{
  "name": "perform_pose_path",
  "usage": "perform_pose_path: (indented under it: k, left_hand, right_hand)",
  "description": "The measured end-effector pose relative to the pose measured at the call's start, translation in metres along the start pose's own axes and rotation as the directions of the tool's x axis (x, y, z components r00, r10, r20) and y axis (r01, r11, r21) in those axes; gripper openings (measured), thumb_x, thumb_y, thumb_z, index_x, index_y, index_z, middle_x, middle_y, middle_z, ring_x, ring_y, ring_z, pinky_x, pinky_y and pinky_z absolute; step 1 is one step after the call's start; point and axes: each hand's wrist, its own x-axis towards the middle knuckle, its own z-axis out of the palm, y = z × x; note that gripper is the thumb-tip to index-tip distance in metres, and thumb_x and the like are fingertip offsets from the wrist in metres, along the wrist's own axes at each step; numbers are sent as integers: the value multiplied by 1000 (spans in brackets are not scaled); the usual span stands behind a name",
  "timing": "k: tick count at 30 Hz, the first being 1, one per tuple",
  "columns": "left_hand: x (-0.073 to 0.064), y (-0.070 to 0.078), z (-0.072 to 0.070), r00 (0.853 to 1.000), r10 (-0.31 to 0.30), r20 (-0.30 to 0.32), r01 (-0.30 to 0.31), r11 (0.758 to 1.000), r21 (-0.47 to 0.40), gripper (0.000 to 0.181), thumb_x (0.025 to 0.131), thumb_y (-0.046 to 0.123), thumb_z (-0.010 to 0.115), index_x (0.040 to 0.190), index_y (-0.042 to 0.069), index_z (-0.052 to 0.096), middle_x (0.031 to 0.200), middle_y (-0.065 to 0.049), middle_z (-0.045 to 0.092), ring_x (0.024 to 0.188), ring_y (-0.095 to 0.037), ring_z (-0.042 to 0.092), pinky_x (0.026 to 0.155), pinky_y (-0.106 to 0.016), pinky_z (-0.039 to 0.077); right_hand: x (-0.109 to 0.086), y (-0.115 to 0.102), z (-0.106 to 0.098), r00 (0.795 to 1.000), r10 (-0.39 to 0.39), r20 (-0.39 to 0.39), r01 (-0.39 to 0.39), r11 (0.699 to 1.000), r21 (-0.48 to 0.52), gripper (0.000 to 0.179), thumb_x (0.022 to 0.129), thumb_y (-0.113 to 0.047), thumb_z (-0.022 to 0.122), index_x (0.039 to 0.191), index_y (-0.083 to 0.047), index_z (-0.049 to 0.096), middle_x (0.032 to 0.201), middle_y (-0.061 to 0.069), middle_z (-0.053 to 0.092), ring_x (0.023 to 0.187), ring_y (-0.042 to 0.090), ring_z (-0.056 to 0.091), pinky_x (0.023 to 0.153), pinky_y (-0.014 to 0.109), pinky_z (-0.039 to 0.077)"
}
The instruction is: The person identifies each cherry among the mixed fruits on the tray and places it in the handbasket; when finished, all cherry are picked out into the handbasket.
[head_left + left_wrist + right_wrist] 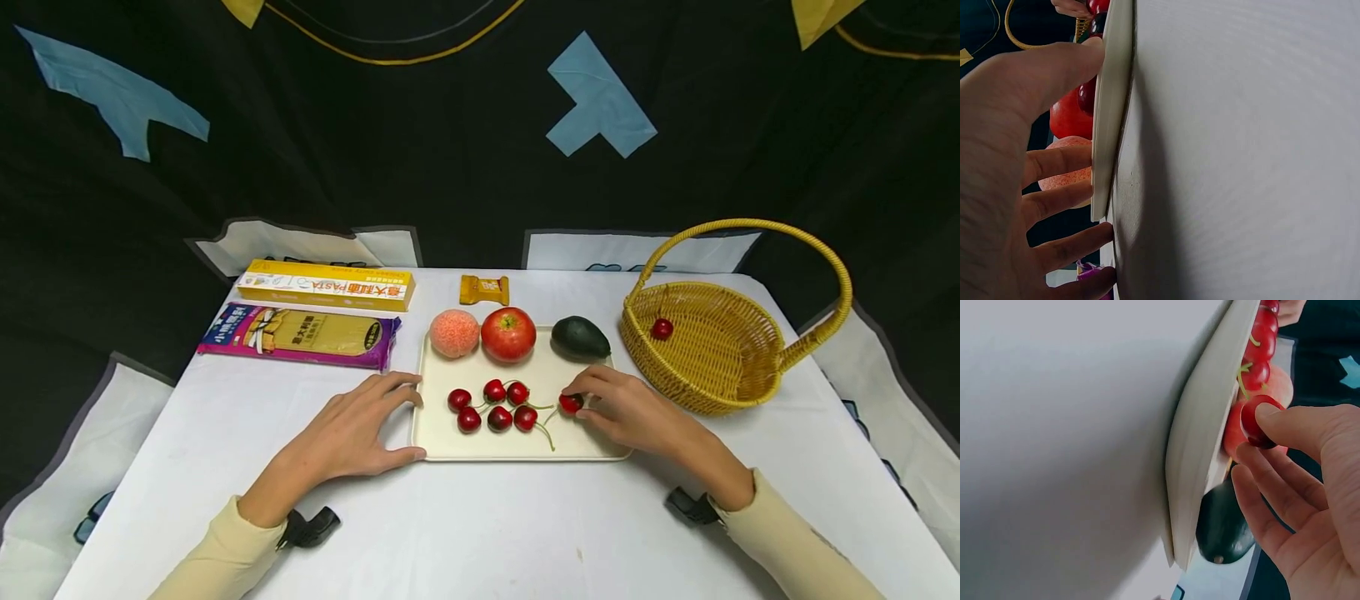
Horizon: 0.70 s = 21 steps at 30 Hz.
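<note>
A cream tray (465, 448) lies on the white table. My left hand (356, 429) rests at its left edge, thumb and fingers spread, with fingertips at the rim. Over the tray's right part, my right hand (626, 408) pinches a dark red cherry (1259, 425) between thumb and fingers. Several more cherries (499, 418) with green stems lie grouped at the tray's middle. Along its back edge sit a pinkish, rough-skinned round fruit (454, 333), a red apple (508, 335) and a dark green avocado (580, 338).
A yellow wicker basket (667, 379) with a tall handle stands right of the tray, one cherry (662, 329) inside. At the back left lie a yellow pasta box (326, 285) and a purple noodle packet (300, 335). A small orange wrapped snack (483, 290) lies behind the tray.
</note>
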Motion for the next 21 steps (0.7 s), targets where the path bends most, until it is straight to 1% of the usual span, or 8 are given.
perform_pose_path:
  k: [3, 9, 15, 20, 21]
  left_hand:
    - [0, 0, 0, 1000, 5, -4, -5, 1000, -4, 63, 83, 70, 82, 127, 28, 67, 157, 3, 54, 137, -26, 58, 86, -58, 58]
    - [0, 0, 1, 1000, 5, -2, -5, 1000, -6, 62, 83, 70, 82, 126, 29, 68, 157, 3, 54, 138, -26, 57, 87, -59, 58]
    - [0, 0, 0, 1000, 1, 1, -1, 1000, 1, 62, 83, 71, 81, 127, 29, 67, 157, 3, 54, 138, -26, 58, 85, -60, 57]
    - [-1, 0, 0, 1000, 1, -4, -1, 1000, 2, 62, 83, 70, 82, 126, 29, 68, 157, 4, 54, 138, -26, 57, 86, -60, 57]
    - [-1, 0, 1, 1000, 2, -4, -2, 1000, 2, 62, 83, 71, 81, 126, 29, 68, 157, 4, 54, 138, -26, 57, 86, -60, 57]
  right_hand:
    - [-2, 2, -3, 1000, 9, -12, -9, 1000, -5, 31, 90, -5, 87, 119, -7, 76, 120, 3, 72, 101, 16, 73, 84, 33, 62]
    - [-8, 8, -11, 998, 31, -52, -31, 1000, 0, 33, 90, 0, 86, 120, -8, 76, 119, 2, 73, 100, 18, 74, 83, 36, 63]
    - [-11, 14, -24, 993, 15, -119, -13, 1000, 17, 38, 85, 8, 86, 117, -8, 78, 117, 3, 72, 98, 20, 73, 79, 39, 64]
    - [-12, 22, -34, 985, -13, -171, 12, 1000, -8, 41, 82, 12, 86, 117, -8, 78, 118, 4, 73, 100, 19, 71, 77, 38, 64]
    - [-13, 23, -36, 983, -17, -183, 14, 1000, -14, 42, 81, 13, 87, 117, -7, 77, 118, 5, 73, 99, 19, 71, 76, 38, 64]
